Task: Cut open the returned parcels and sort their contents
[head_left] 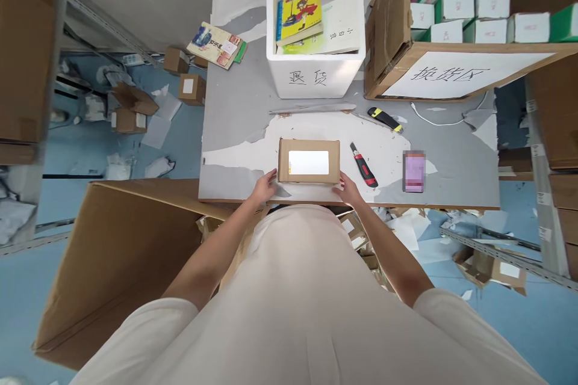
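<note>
A small closed cardboard box (309, 178) with a white label on top lies on the table near its front edge. My left hand (265, 186) is by the box's left side, fingers out, the fingertips very close to it; whether they touch I cannot tell. At the lower right corner of the box is my right hand (348, 190), its fingers apart and the tips against the side. Just right of the box lies a red and black utility knife (364, 166). Farther back is a yellow and black utility knife (385, 120).
A white bin (316, 81) with books stands at the table's back. Right of it is a large carton (387, 72) of green-and-white boxes. A phone (414, 171) lies at right, books (215, 44) at back left. A big open carton (121, 252) stands at left below the table (235, 120).
</note>
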Tool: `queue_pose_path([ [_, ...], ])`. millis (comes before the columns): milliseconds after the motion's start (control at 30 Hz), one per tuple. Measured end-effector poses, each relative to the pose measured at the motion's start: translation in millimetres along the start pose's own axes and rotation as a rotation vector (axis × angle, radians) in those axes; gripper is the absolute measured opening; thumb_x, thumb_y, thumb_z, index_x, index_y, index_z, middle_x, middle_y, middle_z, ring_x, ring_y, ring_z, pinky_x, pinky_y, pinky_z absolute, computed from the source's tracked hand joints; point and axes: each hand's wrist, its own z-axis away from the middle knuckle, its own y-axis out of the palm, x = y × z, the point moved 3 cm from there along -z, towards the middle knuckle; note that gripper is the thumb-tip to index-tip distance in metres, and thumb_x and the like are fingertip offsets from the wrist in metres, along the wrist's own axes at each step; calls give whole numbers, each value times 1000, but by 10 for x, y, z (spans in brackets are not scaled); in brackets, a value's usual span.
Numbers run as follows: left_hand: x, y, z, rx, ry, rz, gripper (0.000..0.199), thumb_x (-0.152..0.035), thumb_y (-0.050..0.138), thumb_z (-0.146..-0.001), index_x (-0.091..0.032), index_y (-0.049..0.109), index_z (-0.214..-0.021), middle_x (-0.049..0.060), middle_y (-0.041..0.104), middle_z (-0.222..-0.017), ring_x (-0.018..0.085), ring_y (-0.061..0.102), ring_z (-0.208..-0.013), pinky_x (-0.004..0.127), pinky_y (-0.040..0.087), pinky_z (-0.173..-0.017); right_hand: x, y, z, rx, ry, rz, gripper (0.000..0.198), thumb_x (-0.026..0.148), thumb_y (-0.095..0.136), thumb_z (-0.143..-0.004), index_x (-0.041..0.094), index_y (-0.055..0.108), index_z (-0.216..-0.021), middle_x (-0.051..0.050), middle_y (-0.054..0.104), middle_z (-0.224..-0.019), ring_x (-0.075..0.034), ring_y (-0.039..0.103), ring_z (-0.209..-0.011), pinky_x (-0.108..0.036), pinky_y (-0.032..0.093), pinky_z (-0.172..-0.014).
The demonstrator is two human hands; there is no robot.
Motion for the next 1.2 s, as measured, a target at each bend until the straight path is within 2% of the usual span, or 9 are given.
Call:
queue_pose_path([
  [133,-57,131,62,0,40,72,60,-35,71,-67,-14,60,-122,14,64,-126,28,58,-121,46,41,-107,41,74,13,-2,31,-11,52,35,63,-74,25,57,-125,-7,68,-110,-24,63,-97,-45,50,-91],
  [267,-339,128,170,-132,155,-42,44,-47,62,-79,-15,66,-109,11,68,-108,24,62,-103,40,49,-95,274,-29,9,-117,-70,60,38,50,53,-83,21,64,-105,-9,65,-100,-23,60,-89,-40,51,-82],
  [533,-792,121,70,-317,261,-260,49,-41,73,-71,-17,65,-113,7,57,-101,23,57,-99,37,47,-93,725,-176,-316,-237,-163,213,61,69,32,-89,18,66,-88,-10,63,-82,-24,59,-83,-40,47,-83],
  [700,-880,202,-1,-472,218,-215,66,-40,72,-73,-15,52,-131,12,54,-115,25,56,-104,39,45,-96,484,-476,-424,-209,-104,221,60,65,41,-88,16,62,-115,-15,62,-111,-28,60,-97,-45,46,-91],
  [833,-986,268,53,-637,432,-410,57,-39,70,-78,-16,53,-128,16,52,-126,31,47,-123,47,38,-105,122,-761,-309,-296,39,581,67,51,71,-73,16,51,-127,-22,49,-129,-40,44,-123,-57,36,-102],
  [933,-1008,377,32,-444,689,-610,25,-31,48,-94,-20,63,-111,13,60,-119,29,49,-125,51,40,-105,-61,-842,-283,-192,185,776,67,35,69,-76,15,43,-135,-22,49,-129,-39,47,-121,-55,41,-97],
  [1000,-970,438,10,-271,822,-674,33,-24,34,-98,-21,63,-114,12,62,-121,26,50,-127,50,44,-104,-64,-893,-306,-123,188,817,63,26,60,-81,14,38,-139,-21,53,-125,-35,53,-115,-51,44,-95],
  [1100,-897,460,-16,-194,914,-715,37,-24,33,-99,-18,56,-126,14,59,-130,26,47,-134,49,44,-106,187,-1012,-344,-178,28,725,60,21,42,-88,11,31,-146,-22,53,-129,-32,54,-115,-48,45,-96],
  [1200,-861,453,-56,-205,953,-734,36,-30,40,-98,-16,55,-128,17,60,-130,28,47,-134,50,44,-107,757,-1016,-342,-263,-295,661,60,25,32,-94,14,21,-151,-19,46,-141,-29,48,-125,-44,44,-99],
])
